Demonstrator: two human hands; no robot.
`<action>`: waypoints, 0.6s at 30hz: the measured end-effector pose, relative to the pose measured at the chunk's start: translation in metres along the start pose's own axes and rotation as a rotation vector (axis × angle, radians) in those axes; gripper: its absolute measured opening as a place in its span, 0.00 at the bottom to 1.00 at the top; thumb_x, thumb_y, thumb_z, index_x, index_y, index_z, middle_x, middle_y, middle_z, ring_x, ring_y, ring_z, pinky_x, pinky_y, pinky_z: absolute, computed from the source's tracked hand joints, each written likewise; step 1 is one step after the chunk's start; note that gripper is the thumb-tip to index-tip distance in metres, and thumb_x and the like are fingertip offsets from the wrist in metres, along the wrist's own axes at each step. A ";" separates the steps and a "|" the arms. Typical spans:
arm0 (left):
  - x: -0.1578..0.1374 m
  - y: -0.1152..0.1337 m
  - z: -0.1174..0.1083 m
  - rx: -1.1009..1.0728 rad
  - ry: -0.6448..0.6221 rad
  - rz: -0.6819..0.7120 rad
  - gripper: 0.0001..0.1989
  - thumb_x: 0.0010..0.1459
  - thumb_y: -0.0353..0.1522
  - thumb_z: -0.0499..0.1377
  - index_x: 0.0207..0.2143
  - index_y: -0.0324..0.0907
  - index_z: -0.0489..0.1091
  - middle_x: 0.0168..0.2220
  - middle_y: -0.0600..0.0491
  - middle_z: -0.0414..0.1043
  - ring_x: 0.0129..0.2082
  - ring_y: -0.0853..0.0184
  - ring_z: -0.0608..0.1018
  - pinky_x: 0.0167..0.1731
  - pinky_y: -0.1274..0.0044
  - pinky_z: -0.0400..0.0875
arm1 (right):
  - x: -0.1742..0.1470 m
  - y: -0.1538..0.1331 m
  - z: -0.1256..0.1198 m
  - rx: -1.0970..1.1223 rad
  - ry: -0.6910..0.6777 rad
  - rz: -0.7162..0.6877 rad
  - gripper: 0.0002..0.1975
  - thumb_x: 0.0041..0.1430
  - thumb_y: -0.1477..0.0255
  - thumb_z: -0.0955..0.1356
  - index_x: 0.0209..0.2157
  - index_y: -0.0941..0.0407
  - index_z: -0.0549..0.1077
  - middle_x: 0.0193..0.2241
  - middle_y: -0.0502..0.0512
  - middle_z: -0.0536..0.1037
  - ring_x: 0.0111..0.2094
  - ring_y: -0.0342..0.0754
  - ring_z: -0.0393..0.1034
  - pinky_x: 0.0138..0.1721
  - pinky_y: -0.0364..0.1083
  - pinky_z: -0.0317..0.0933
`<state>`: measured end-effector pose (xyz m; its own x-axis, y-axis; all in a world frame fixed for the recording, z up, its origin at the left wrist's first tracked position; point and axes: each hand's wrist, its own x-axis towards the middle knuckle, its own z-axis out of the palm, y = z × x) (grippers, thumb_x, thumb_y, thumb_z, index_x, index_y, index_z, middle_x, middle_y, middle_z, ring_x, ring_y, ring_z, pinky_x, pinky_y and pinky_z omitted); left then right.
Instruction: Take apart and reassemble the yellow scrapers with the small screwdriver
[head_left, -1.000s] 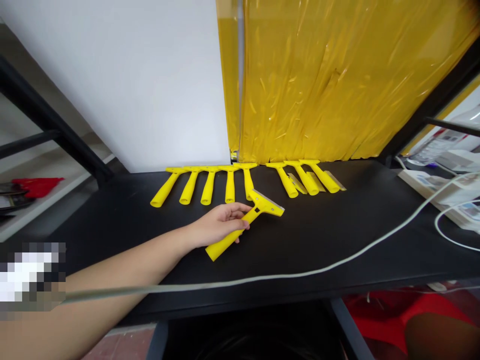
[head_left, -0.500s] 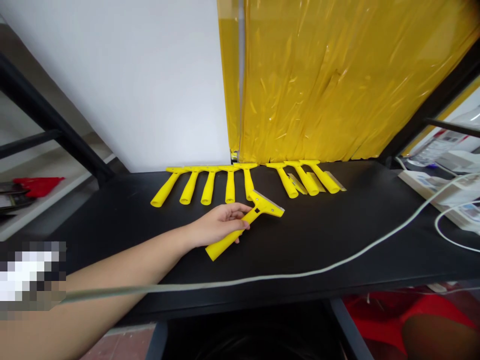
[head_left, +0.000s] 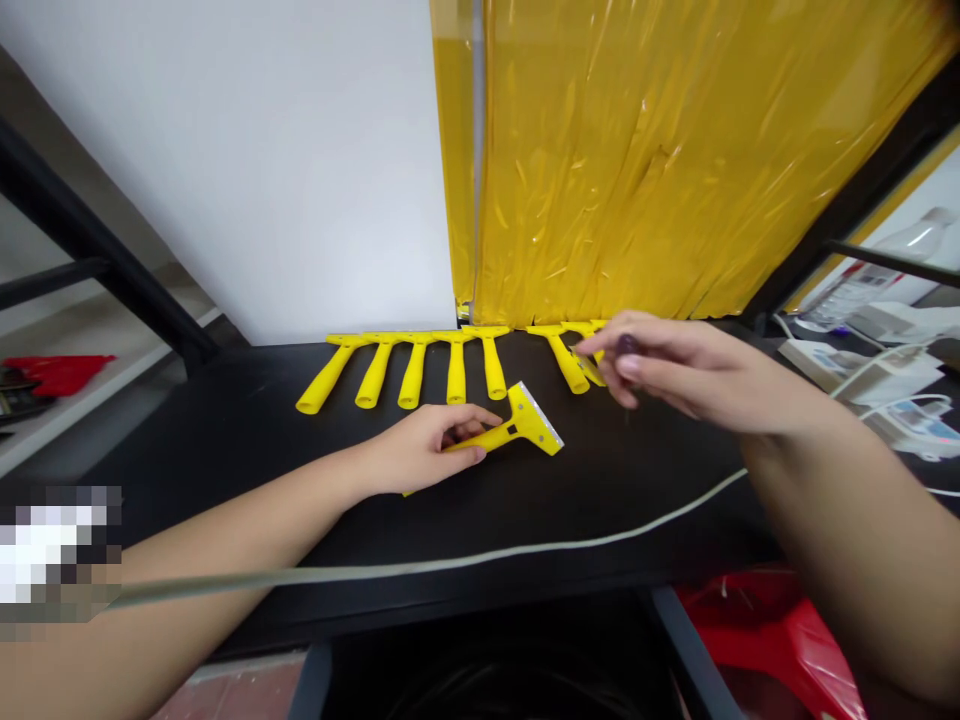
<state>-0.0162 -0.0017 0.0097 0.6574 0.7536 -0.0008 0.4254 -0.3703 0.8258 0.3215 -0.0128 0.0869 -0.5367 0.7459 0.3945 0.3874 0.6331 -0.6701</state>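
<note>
My left hand (head_left: 427, 445) is closed around the handle of a yellow scraper (head_left: 531, 424) just over the black shelf. Its wide head points right, with a metal blade edge and two screws showing. My right hand (head_left: 667, 365), to the right and farther back, has its fingers curled around a small tool with a dark purple rounded end (head_left: 628, 344); most of that tool is hidden. Behind my left hand, several yellow scrapers (head_left: 411, 372) lie in a row. Another group of scrapers (head_left: 568, 362) lies farther right, partly covered by my right hand.
A white panel (head_left: 300, 180) and yellow plastic sheeting (head_left: 637, 150) stand behind the black shelf (head_left: 247, 420). A pale cable (head_left: 525, 550) hangs across the front. Black frame bars (head_left: 112, 230) flank the shelf; a clear bottle (head_left: 892, 260) and papers are at right.
My right hand has come into view from the right, holding the dark purple-ended tool. My left hand has turned the scraper, bringing its handle lower and its head flatter toward the camera.
</note>
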 end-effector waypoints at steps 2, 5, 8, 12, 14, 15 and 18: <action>-0.002 0.003 -0.005 0.161 -0.003 0.062 0.19 0.68 0.36 0.62 0.60 0.48 0.76 0.51 0.47 0.81 0.46 0.59 0.83 0.46 0.71 0.76 | 0.017 0.001 0.001 0.069 0.045 0.035 0.15 0.69 0.60 0.71 0.50 0.53 0.81 0.36 0.55 0.80 0.37 0.50 0.78 0.40 0.50 0.75; -0.004 0.005 -0.010 0.342 -0.006 0.165 0.18 0.70 0.34 0.60 0.60 0.51 0.77 0.54 0.48 0.81 0.53 0.57 0.81 0.55 0.68 0.73 | 0.042 0.005 0.012 0.094 0.075 0.048 0.18 0.63 0.58 0.75 0.48 0.55 0.80 0.36 0.54 0.80 0.38 0.51 0.78 0.42 0.52 0.76; -0.005 0.002 -0.013 0.432 -0.016 0.231 0.19 0.70 0.31 0.58 0.60 0.52 0.77 0.55 0.48 0.80 0.55 0.57 0.81 0.58 0.68 0.72 | 0.055 0.013 0.033 0.153 0.131 0.003 0.21 0.61 0.59 0.76 0.50 0.55 0.75 0.37 0.54 0.79 0.37 0.49 0.78 0.43 0.51 0.76; -0.004 -0.003 -0.015 0.472 -0.048 0.278 0.19 0.71 0.30 0.56 0.60 0.51 0.77 0.56 0.49 0.79 0.56 0.59 0.80 0.59 0.69 0.72 | 0.057 0.032 0.063 0.256 0.257 -0.029 0.21 0.61 0.59 0.76 0.49 0.52 0.69 0.38 0.51 0.77 0.34 0.45 0.77 0.41 0.47 0.76; -0.003 -0.005 -0.016 0.498 -0.062 0.290 0.19 0.71 0.29 0.55 0.60 0.49 0.77 0.57 0.49 0.79 0.57 0.60 0.80 0.60 0.69 0.72 | 0.054 0.041 0.073 0.317 0.305 -0.040 0.20 0.60 0.59 0.77 0.45 0.52 0.68 0.38 0.51 0.77 0.32 0.45 0.77 0.37 0.46 0.76; -0.003 -0.005 -0.016 0.511 -0.069 0.293 0.19 0.71 0.29 0.55 0.60 0.49 0.77 0.57 0.49 0.78 0.57 0.60 0.79 0.60 0.69 0.72 | 0.053 0.045 0.075 0.340 0.324 -0.041 0.20 0.59 0.59 0.77 0.44 0.52 0.68 0.38 0.52 0.77 0.32 0.45 0.78 0.37 0.46 0.76; -0.003 -0.006 -0.016 0.530 -0.081 0.304 0.18 0.71 0.29 0.56 0.59 0.48 0.77 0.58 0.50 0.78 0.57 0.62 0.79 0.60 0.71 0.72 | 0.049 0.052 0.079 0.376 0.354 -0.039 0.19 0.59 0.62 0.78 0.44 0.52 0.68 0.35 0.51 0.78 0.32 0.46 0.79 0.36 0.46 0.77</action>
<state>-0.0309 0.0070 0.0141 0.8339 0.5362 0.1307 0.4494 -0.7971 0.4034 0.2560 0.0406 0.0224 -0.2337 0.7886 0.5687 0.0408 0.5924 -0.8046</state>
